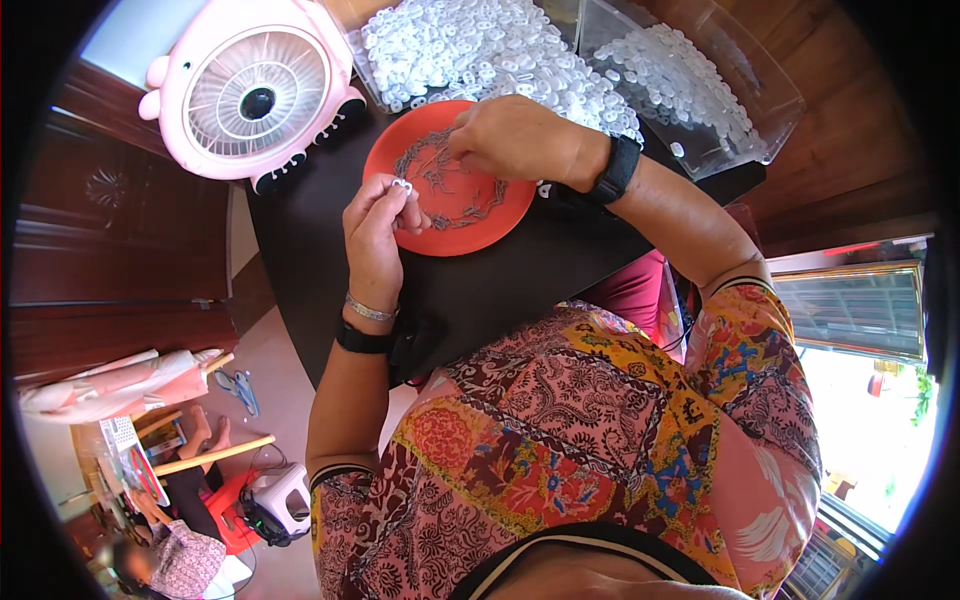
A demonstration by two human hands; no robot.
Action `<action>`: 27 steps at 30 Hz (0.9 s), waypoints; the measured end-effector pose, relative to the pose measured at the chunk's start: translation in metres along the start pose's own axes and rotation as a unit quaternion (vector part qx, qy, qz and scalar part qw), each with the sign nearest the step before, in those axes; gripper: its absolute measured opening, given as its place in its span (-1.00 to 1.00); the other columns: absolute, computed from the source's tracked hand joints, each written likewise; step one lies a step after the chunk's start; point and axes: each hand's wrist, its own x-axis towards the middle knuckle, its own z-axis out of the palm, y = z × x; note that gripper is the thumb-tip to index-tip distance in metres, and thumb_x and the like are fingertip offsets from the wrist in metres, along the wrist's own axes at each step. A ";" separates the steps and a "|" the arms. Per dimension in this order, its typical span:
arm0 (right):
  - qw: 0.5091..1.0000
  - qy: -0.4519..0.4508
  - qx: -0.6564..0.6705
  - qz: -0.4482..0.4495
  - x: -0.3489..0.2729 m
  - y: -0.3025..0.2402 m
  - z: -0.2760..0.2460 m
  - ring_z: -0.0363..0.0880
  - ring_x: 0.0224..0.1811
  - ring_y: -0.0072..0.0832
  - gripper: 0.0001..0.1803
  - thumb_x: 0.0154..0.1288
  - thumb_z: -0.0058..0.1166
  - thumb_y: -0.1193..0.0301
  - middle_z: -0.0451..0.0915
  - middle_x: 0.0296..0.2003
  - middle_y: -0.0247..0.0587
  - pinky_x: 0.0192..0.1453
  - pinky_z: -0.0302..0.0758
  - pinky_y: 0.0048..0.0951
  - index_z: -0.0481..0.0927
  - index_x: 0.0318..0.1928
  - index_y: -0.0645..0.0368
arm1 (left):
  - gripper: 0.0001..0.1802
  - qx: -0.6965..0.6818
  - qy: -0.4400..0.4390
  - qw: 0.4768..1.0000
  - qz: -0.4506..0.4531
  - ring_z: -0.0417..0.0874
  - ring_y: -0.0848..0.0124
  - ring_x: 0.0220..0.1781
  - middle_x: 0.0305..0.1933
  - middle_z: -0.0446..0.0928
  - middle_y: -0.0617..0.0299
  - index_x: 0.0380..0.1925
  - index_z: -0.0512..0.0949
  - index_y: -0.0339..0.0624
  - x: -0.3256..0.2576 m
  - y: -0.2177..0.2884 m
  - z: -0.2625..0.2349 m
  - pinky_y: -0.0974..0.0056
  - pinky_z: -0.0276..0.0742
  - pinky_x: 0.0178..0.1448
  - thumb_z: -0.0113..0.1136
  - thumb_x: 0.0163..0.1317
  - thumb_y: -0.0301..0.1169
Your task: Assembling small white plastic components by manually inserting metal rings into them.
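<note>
My left hand [378, 232] pinches a small white plastic ring piece [401, 184] between thumb and fingertips, just left of a round orange plate [495, 220]. The plate lies on a dark table [500, 280] and holds several thin dark metal bits [440, 175]. My right hand [520, 140] reaches over the plate's upper edge, fingertips bent down onto the metal bits; whether it grips one I cannot tell. A black band sits on each wrist, and a silver bangle on the left.
A heap of small white plastic pieces [480, 50] lies behind the plate, more in a clear box [700, 90] at right. A pink table fan [255, 95] stands at the left back. Another person [180, 560] sits on the floor at lower left.
</note>
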 end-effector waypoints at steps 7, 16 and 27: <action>0.992 -0.079 -0.097 0.011 0.024 -0.010 0.012 0.60 -0.40 -0.14 -0.89 -0.03 0.09 0.44 0.59 -0.50 -0.10 -0.36 0.52 -0.18 0.62 -0.49 0.21 | -0.82 -0.016 0.004 1.000 0.000 0.41 0.50 -0.56 -0.58 0.39 0.28 -0.46 0.45 -0.28 0.001 0.004 0.001 0.38 0.43 -0.35 -0.07 0.28 -0.44; 0.992 -0.087 -0.092 0.003 0.030 -0.016 0.023 0.61 -0.42 -0.13 -0.87 -0.08 0.10 0.44 0.61 -0.53 -0.05 -0.39 0.50 -0.18 0.63 -0.50 0.23 | -0.82 -0.011 -0.007 1.000 0.006 0.40 0.51 -0.56 -0.58 0.39 0.28 -0.47 0.45 -0.28 -0.001 0.004 -0.004 0.39 0.41 -0.35 -0.07 0.27 -0.45; 0.918 0.067 0.359 0.154 -0.015 0.000 -0.017 0.58 -0.38 -0.46 -0.78 0.05 0.17 0.43 0.60 -0.47 -0.23 -0.23 0.51 -0.47 0.60 -0.28 0.30 | -0.81 0.010 -0.015 1.000 0.014 0.43 0.50 -0.55 -0.58 0.40 0.27 -0.46 0.45 -0.28 0.000 0.018 0.010 0.40 0.42 -0.37 -0.07 0.27 -0.43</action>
